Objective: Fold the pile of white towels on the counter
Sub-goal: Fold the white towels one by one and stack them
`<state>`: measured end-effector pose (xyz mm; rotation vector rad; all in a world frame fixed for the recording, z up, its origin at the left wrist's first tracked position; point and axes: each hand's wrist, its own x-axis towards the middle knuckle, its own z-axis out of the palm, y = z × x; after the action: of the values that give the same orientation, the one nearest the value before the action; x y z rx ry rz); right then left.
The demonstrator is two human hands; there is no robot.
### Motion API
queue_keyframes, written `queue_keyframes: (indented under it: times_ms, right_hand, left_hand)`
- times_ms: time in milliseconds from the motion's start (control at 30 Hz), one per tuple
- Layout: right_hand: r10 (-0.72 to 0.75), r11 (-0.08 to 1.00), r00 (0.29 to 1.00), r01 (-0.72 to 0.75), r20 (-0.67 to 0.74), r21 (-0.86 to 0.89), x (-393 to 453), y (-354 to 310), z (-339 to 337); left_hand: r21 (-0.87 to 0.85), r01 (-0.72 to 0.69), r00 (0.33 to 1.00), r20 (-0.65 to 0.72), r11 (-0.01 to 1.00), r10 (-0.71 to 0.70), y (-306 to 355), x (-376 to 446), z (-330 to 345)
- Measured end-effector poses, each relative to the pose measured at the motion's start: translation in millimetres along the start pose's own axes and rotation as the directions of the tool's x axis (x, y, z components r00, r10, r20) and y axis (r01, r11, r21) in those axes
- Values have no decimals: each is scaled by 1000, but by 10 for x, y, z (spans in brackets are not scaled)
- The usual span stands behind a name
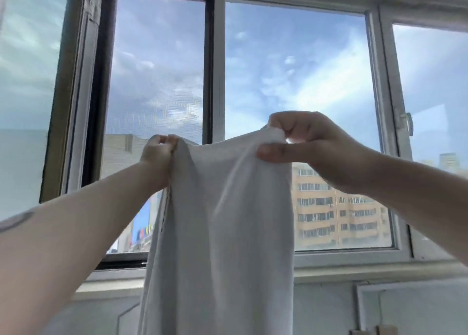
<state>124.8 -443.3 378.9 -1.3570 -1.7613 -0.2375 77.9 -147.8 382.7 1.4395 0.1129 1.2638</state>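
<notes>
Window (291, 68) fills the background: cloudy blue sky, apartment blocks (336, 208) low at right. Left hand (158, 152) raised, fingers curled, pinching the towel's upper left corner. White towel (222, 220) hangs between my hands in front of the glass, top edge sagging slightly, lower end out of view. Right hand (304, 144) higher, thumb and fingers gripping the upper right corner.

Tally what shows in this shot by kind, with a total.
White towel: 1, held up by its top edge
Hands: 2, left hand and right hand, both gripping it
Window: 1
Total: 4
</notes>
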Motion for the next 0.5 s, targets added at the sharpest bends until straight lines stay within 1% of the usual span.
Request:
queue_keyframes:
  times_ms: [67,100,167,233,300,333,400,433,500]
  right_hand:
    - [29,996,1000,-30,10,84,-31,-157,224]
    - [55,995,998,-58,39,82,-52,-231,318]
    - [117,993,988,-119,96,12,-108,-376,478]
    - [196,978,970,-183,142,-99,-191,-535,632]
    - [297,927,933,-231,203,-296,-303,-707,807]
    - [346,876,907,-222,238,-428,-375,-800,897]
    - [427,736,847,-121,318,-667,-551,-1001,1067]
    - [440,688,830,-64,344,-723,-640,-1116,1141]
    - [438,680,823,-40,362,-732,-768,-1316,1197]
  left_hand:
    - [-26,41,999,33,999,-41,49,-113,-30]
    - [-20,51,998,42,999,-50,74,-175,-78]
    - [14,57,998,39,998,-57,122,-283,-210]
    - [59,54,999,2,997,-54,168,-394,-347]
    - [85,27,999,-48,996,-23,210,-490,-471]
    - [100,8,998,-69,995,-1,235,-535,-530]
    - [152,-41,995,-84,988,54,287,-624,-640]
    - [176,-58,994,-79,983,73,309,-664,-695]
    - [197,-68,995,-62,978,82,344,-749,-811]
